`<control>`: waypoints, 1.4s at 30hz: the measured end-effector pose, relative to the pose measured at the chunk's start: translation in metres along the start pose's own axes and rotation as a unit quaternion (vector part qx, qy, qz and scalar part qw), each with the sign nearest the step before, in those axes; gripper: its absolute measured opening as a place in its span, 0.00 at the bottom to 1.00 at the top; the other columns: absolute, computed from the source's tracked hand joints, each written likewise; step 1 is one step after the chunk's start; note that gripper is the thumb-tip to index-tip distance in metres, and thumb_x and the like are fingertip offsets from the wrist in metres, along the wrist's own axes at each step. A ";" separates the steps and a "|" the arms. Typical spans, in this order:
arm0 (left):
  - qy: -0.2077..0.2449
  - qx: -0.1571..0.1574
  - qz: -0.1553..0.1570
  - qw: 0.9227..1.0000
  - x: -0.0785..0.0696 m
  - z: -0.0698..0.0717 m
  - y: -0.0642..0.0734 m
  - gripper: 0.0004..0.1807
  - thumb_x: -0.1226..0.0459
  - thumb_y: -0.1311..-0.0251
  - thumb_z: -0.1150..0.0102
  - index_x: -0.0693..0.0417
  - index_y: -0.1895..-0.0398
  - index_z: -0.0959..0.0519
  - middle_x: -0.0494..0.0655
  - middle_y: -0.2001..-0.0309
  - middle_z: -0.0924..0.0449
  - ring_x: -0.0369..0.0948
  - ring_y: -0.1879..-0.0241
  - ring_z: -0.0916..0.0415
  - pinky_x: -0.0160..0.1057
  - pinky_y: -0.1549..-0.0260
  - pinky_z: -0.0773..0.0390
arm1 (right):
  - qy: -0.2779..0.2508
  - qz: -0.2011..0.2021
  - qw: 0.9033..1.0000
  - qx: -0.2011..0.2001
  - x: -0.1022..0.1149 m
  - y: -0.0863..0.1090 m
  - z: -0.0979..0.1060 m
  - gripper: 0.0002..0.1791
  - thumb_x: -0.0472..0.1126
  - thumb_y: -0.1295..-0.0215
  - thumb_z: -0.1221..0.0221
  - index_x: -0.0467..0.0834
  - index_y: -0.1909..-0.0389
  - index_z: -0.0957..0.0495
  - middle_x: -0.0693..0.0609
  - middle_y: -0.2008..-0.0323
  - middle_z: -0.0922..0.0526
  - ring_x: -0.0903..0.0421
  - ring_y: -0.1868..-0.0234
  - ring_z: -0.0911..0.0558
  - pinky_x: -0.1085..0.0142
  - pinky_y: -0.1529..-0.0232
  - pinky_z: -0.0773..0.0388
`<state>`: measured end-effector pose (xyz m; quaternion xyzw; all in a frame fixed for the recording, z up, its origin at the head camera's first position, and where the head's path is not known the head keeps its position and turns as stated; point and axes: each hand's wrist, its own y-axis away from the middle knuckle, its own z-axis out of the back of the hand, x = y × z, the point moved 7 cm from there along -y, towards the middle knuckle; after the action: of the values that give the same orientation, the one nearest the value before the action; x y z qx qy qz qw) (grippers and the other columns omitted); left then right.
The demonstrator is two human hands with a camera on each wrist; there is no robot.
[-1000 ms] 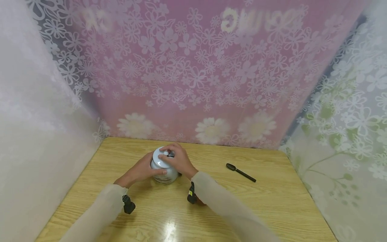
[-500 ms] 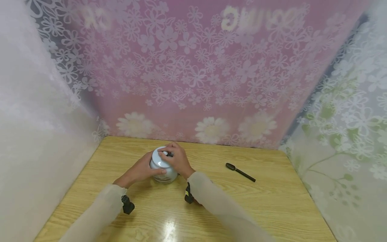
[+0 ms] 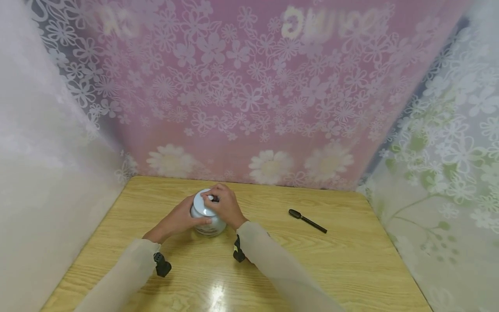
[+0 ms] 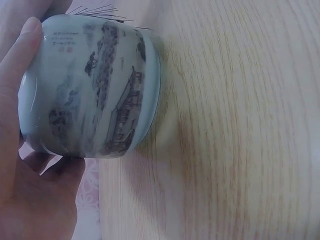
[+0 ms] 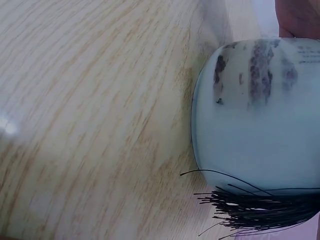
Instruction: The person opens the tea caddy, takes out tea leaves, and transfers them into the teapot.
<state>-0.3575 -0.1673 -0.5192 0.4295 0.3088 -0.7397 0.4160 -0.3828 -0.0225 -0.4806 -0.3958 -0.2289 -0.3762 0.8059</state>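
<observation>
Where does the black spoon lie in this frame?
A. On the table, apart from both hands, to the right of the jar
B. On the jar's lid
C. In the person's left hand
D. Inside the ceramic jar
A: the black spoon lies on the wooden table, well clear of the jar that both hands hold.

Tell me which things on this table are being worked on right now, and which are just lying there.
In use:
pale blue ceramic jar with painted landscape
its round lid
left hand, gripping the jar's side
right hand, on the lid knob

Lying about:
black plastic spoon
</observation>
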 end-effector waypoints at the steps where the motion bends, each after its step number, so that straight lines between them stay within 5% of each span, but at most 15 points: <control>1: -0.001 -0.002 0.003 1.000 0.000 0.001 0.000 0.52 0.50 0.34 0.22 0.36 0.13 0.43 0.46 0.25 0.26 0.47 0.33 0.19 0.53 0.35 0.17 | 0.000 -0.003 1.000 0.004 0.000 0.000 0.000 0.13 0.48 0.18 0.38 0.49 0.48 0.07 0.52 0.49 0.13 0.56 0.48 0.16 0.67 0.48 0.13; 9: -0.019 -0.017 0.024 0.999 0.007 0.003 0.002 0.57 0.45 0.36 0.21 0.34 0.11 0.47 0.47 0.22 0.30 0.50 0.30 0.22 0.57 0.33 0.18 | 0.004 -0.005 1.000 0.021 0.003 -0.001 0.000 0.13 0.47 0.18 0.39 0.48 0.49 0.07 0.52 0.49 0.13 0.54 0.44 0.16 0.65 0.44 0.13; 17: -0.041 -0.013 0.010 0.999 0.000 0.004 0.001 0.58 0.48 0.34 0.22 0.43 0.09 0.50 0.54 0.19 0.33 0.53 0.29 0.22 0.58 0.34 0.17 | 0.028 0.004 0.999 0.034 0.006 -0.002 0.000 0.12 0.45 0.18 0.38 0.47 0.52 0.07 0.53 0.51 0.13 0.55 0.47 0.16 0.65 0.47 0.13; 28: -0.061 -0.015 0.034 0.997 0.005 0.004 0.003 0.64 0.44 0.33 0.24 0.51 0.08 0.58 0.59 0.17 0.37 0.56 0.26 0.25 0.61 0.32 0.19 | 0.039 -0.005 0.998 0.055 0.010 -0.004 -0.001 0.12 0.45 0.17 0.39 0.46 0.53 0.08 0.51 0.49 0.12 0.53 0.42 0.16 0.60 0.41 0.13; 42: -0.065 -0.011 0.036 0.997 0.001 0.004 0.005 0.66 0.43 0.33 0.25 0.52 0.08 0.61 0.59 0.16 0.41 0.56 0.25 0.26 0.61 0.31 0.20 | 0.086 0.036 0.994 0.056 0.015 -0.003 -0.001 0.12 0.46 0.17 0.39 0.45 0.54 0.09 0.50 0.50 0.12 0.53 0.45 0.16 0.58 0.41 0.14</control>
<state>-0.3547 -0.1732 -0.5184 0.3865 0.2734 -0.7471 0.4666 -0.3756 -0.0310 -0.4698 -0.3241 -0.1647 -0.3661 0.8566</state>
